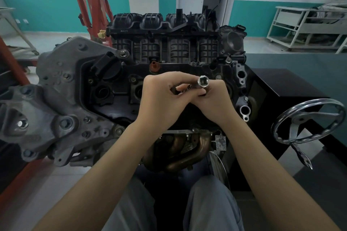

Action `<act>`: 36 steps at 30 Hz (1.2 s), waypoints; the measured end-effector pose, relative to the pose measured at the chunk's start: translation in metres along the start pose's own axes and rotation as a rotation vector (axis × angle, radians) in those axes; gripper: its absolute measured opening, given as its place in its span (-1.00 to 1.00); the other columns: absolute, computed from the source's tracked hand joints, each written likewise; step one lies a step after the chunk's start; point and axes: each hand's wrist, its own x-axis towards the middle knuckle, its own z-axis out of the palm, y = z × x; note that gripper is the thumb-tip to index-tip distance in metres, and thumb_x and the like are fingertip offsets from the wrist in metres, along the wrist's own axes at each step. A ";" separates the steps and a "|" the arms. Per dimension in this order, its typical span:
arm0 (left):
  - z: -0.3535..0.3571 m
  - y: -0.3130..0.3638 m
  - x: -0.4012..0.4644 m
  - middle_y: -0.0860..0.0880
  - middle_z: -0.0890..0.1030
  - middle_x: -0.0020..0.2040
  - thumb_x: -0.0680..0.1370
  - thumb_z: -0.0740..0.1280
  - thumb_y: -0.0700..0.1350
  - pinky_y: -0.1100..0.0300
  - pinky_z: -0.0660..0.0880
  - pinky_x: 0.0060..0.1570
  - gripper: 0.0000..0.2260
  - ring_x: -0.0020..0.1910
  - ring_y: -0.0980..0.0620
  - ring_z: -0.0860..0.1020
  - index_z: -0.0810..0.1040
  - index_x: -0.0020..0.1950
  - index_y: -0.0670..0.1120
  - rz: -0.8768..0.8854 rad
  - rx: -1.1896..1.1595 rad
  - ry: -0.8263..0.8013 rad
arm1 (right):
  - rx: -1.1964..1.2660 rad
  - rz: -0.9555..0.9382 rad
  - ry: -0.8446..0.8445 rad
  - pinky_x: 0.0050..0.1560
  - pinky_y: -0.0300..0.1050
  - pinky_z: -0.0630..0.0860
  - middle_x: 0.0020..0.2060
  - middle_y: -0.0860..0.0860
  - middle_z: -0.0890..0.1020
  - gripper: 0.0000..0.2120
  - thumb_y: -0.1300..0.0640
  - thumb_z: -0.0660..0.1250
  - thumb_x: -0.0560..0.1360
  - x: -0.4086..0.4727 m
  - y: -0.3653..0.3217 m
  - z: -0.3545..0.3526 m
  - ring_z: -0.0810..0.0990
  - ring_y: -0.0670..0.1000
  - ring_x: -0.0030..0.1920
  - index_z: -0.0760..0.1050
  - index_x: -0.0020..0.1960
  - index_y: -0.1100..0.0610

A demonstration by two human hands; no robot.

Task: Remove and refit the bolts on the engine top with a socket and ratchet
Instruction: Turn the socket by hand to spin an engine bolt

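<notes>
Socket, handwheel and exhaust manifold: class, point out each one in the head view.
socket (203,81), head view, its open square-drive end
handwheel (293,112), head view, its chrome rim
exhaust manifold (189,157), head view, a bronze-coloured pipe

Glossy chromed metal socket (203,81) in the grip; below it matt black plastic engine cover (112,99), left rough grey cast metal bracket (56,73), right polished metal handwheel (308,121)

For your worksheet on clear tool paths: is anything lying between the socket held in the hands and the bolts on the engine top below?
Nothing visible. The shiny chrome socket, square drive up, is held in the right hand beside the left hand, above the black engine top cover. Only the hands themselves hide the cover directly beneath.
</notes>
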 end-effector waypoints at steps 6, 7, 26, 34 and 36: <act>-0.002 -0.005 -0.003 -0.05 0.67 -0.03 0.44 0.43 -0.36 0.06 0.57 0.08 -0.72 0.03 0.02 0.65 0.59 0.10 -0.13 -0.020 -0.194 -0.072 | -0.014 0.018 -0.022 -0.04 -0.39 0.48 -0.15 -0.17 0.64 -0.74 0.33 0.39 0.44 0.000 -0.002 0.001 0.63 -0.26 -0.09 0.57 0.03 0.03; -0.003 -0.005 -0.002 -0.06 0.68 -0.03 0.43 0.45 -0.35 0.05 0.57 0.08 -0.72 0.03 0.03 0.65 0.60 0.09 -0.13 -0.015 -0.180 -0.076 | -0.022 0.025 -0.008 -0.04 -0.35 0.50 -0.17 -0.12 0.66 -0.76 0.34 0.41 0.43 0.000 -0.001 0.001 0.64 -0.22 -0.10 0.59 0.01 0.06; 0.002 -0.001 -0.005 0.10 0.66 -0.07 0.42 0.47 -0.30 0.20 0.58 0.03 -0.74 -0.03 0.16 0.65 0.62 0.05 -0.06 -0.039 -0.150 0.007 | -0.001 -0.017 -0.014 -0.01 -0.35 0.49 -0.13 -0.17 0.64 -0.73 0.34 0.42 0.43 0.000 -0.003 0.000 0.63 -0.22 -0.05 0.57 0.05 0.06; 0.000 0.000 -0.002 0.00 0.69 -0.07 0.38 0.51 -0.30 0.10 0.59 0.04 -0.75 -0.02 0.09 0.65 0.65 0.02 -0.11 -0.063 -0.165 -0.071 | 0.006 0.012 0.015 -0.07 -0.30 0.53 -0.19 -0.13 0.66 -0.76 0.36 0.43 0.40 0.000 0.001 0.001 0.66 -0.17 -0.12 0.61 -0.02 0.08; 0.002 0.001 -0.003 0.09 0.67 -0.11 0.38 0.52 -0.28 0.17 0.59 0.00 -0.73 -0.06 0.17 0.65 0.63 0.02 -0.04 -0.053 -0.123 -0.002 | -0.010 -0.007 0.014 -0.06 -0.33 0.52 -0.17 -0.19 0.65 -0.75 0.34 0.43 0.42 0.000 -0.001 0.001 0.65 -0.19 -0.10 0.60 0.00 0.05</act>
